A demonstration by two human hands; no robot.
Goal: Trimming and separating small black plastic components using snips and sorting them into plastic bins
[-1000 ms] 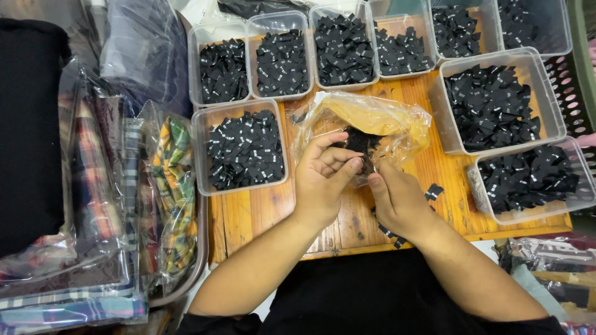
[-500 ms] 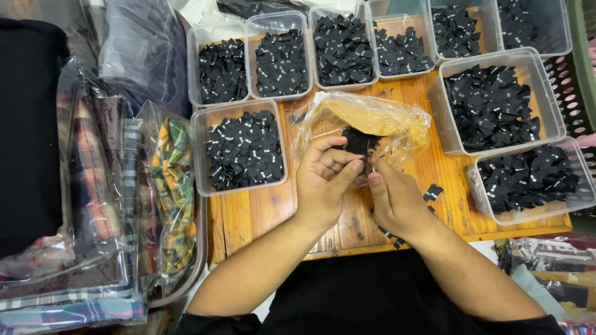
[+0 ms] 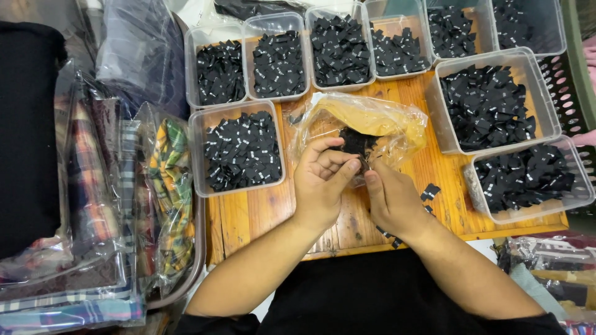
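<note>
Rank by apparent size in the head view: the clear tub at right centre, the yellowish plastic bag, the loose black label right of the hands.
1. Clear tub at right centre: largest.
2. Yellowish plastic bag: nearly as wide, but crumpled and partly behind the left hand, so this ranking is uncertain.
3. Loose black label: clearly smallest.

Garment workshop: tubs of black labels

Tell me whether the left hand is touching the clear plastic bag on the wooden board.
Touching. The head view shows the left hand with its fingertips lying over the lower edge of the clear plastic bag, no gap between them, close beside the right hand.
</note>
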